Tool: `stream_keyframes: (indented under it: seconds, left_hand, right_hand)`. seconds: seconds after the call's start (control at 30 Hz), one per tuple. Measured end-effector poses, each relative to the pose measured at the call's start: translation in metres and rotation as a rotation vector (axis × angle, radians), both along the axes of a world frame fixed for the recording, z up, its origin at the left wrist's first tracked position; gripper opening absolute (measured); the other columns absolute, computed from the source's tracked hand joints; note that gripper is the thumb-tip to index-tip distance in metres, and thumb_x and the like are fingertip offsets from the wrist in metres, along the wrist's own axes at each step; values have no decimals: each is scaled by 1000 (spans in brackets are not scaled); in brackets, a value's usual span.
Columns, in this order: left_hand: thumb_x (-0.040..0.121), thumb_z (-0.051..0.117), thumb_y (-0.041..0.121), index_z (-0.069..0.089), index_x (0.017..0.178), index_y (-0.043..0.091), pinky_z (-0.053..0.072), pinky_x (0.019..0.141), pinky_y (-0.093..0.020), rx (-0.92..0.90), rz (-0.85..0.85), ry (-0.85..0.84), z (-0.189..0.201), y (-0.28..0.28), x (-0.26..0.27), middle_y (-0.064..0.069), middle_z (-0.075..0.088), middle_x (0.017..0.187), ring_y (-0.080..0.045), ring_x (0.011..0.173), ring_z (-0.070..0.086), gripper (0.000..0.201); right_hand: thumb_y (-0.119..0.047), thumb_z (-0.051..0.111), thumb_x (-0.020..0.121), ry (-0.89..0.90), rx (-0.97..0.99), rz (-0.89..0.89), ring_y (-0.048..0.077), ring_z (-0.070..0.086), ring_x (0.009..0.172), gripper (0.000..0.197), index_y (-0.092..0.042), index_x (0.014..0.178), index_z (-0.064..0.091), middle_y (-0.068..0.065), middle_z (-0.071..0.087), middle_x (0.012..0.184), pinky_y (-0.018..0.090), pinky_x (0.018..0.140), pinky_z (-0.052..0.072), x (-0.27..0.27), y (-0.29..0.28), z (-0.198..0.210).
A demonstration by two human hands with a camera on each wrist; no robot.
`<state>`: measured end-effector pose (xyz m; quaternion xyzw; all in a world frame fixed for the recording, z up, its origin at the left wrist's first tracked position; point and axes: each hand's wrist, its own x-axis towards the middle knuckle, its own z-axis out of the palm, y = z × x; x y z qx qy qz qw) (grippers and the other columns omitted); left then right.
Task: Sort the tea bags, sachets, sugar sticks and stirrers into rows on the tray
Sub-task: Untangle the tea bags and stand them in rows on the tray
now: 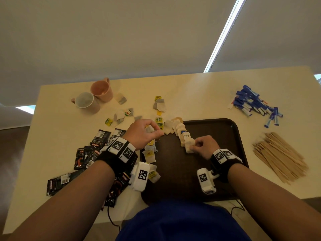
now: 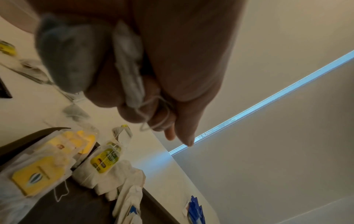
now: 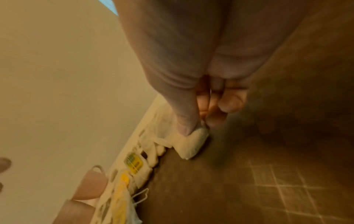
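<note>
The left hand [image 1: 145, 132] hovers over the far left corner of the dark tray [image 1: 225, 136], its fingers [image 2: 145, 115] curled around a small bunch of tea bags [image 2: 128, 65] — the wrist view shows at least two grey bags and a loop of string caught in the grasp, though blur hides the exact count. The right hand [image 1: 205, 146] pinches the nearest white tea bag [image 1: 189, 146] between thumb and fingertips [image 3: 184, 125]; that bag lies on the tray at the near end of a row of pale tea bags [image 1: 178, 129] running back toward the tray's far edge. More yellow-tagged tea bags [image 1: 150, 154] lie along the tray's left rim. On the tabletop [image 1: 191, 87], dark sachets [image 1: 90, 152] are scattered to the left, blue sugar sticks [image 1: 253, 103] are piled at the far right, and wooden stirrers [image 1: 279, 155] lie in a heap just right of the tray. Two mugs [image 1: 94, 97] — one lying on its side — sit at the far left.
</note>
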<state>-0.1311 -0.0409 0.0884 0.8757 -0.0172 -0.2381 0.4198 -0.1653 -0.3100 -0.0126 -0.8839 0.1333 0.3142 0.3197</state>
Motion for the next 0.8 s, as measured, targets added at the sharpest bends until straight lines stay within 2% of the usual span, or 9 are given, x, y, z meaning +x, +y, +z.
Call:
stream_keyframes:
  seconds: [0.07, 0.13, 0.2, 0.3, 0.4, 0.53, 0.6, 0.7, 0.8]
  left_hand:
    - [87, 74, 36, 66, 84, 28, 38, 89, -26, -28, 28, -3, -1, -1, 1, 6, 66, 106, -10, 105, 57, 11]
    - [89, 72, 37, 65, 84, 29, 43, 84, -29, -64, 59, 22, -2, -1, 2, 2, 68, 99, -12, 91, 60, 12]
    - [93, 67, 37, 66, 91, 21, 47, 70, -32, -186, 124, 110, 0, -2, 2, -1, 64, 80, -14, 67, 55, 17]
    - [104, 48, 29, 62, 102, 7, 38, 51, -27, -482, 274, 284, 5, -4, 4, -7, 53, 68, -14, 50, 42, 25]
    - [102, 44, 24, 61, 102, 9, 34, 52, -27, -677, 432, 388, 8, -7, 6, -8, 53, 71, -16, 53, 40, 23]
    - [101, 41, 21, 60, 110, 7, 36, 60, -31, -856, 618, 438, 10, -10, 4, -11, 51, 78, -19, 61, 43, 26]
    - [101, 36, 16, 58, 115, 6, 40, 57, -32, -909, 658, 447, 13, -11, 4, -11, 51, 80, -20, 63, 45, 28]
    - [98, 35, 1, 56, 121, 7, 45, 49, -27, -893, 686, 407, 14, -11, 4, -11, 51, 87, -18, 67, 49, 32]
    - [96, 34, -10, 54, 127, 9, 49, 50, -26, -866, 689, 372, 16, -12, 4, -12, 51, 95, -18, 73, 52, 41]
  right_hand:
    - [-27, 75, 86, 7, -13, -28, 13, 62, 78, 11, -21, 82, 65, -1, 66, 83, 26, 70, 50, 3, 5, -5]
    - [-28, 77, 84, -17, -64, -55, 13, 63, 82, 16, -22, 84, 61, -2, 66, 87, 27, 74, 52, 6, 9, -11]
    - [-31, 77, 83, -49, -141, -61, 14, 62, 87, 20, -21, 84, 59, -2, 64, 88, 30, 80, 53, 6, 11, -15]
    - [-36, 74, 85, -152, -167, -131, 13, 59, 84, 23, -21, 87, 58, -3, 61, 87, 27, 74, 49, 6, 12, -12]
    - [-35, 69, 89, -356, -126, -119, 9, 55, 79, 19, -20, 95, 59, -4, 59, 87, 22, 70, 43, 15, 22, 13]
    - [-36, 68, 89, -557, 195, 104, 2, 57, 73, 17, -19, 93, 68, -12, 62, 79, 14, 66, 44, 26, 59, 69]
    - [-45, 68, 84, -573, 319, 192, 4, 60, 74, 28, -19, 93, 71, -10, 66, 80, 15, 65, 48, 26, 80, 88]
    - [-57, 72, 73, -526, 345, 205, 6, 61, 70, 43, -20, 94, 70, -7, 67, 78, 14, 62, 49, 23, 100, 95]
    - [-49, 78, 74, -560, 351, 150, 6, 62, 69, 36, -21, 94, 70, -6, 68, 77, 19, 65, 53, 22, 104, 94]
